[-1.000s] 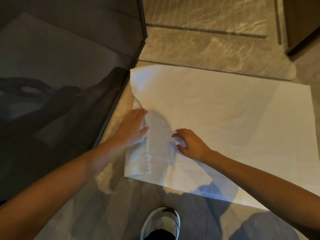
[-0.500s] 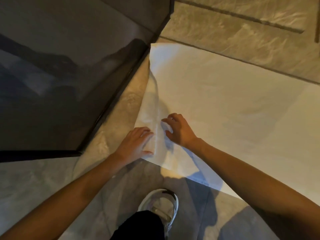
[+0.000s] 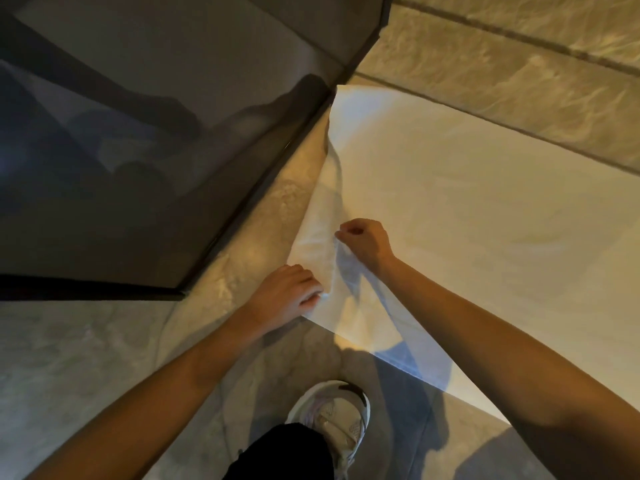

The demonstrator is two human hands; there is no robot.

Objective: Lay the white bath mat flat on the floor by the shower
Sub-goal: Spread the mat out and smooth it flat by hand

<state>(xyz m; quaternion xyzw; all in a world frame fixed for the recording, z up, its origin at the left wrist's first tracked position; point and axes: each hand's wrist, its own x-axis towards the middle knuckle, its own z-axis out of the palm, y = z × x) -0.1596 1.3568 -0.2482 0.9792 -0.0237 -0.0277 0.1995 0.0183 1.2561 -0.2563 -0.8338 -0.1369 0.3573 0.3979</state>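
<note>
The white bath mat (image 3: 467,209) lies spread on the tiled floor, its left edge beside the dark glass shower wall (image 3: 156,150). That left edge is folded over in a long strip (image 3: 318,216). My left hand (image 3: 287,294) grips the mat's near left corner with curled fingers. My right hand (image 3: 363,242) pinches the folded strip a little farther up, lifting the cloth slightly. The rest of the mat lies flat to the right.
The shower's dark frame (image 3: 104,292) runs along the floor at left. A marble threshold (image 3: 502,71) borders the mat's far side. My white shoe (image 3: 332,417) stands on the grey floor tiles just below the mat's near corner.
The view has shifted closer to the mat's left edge. Both hands went from resting flat on the mat to closing on the folded edge; the right hand now pinches the cloth.
</note>
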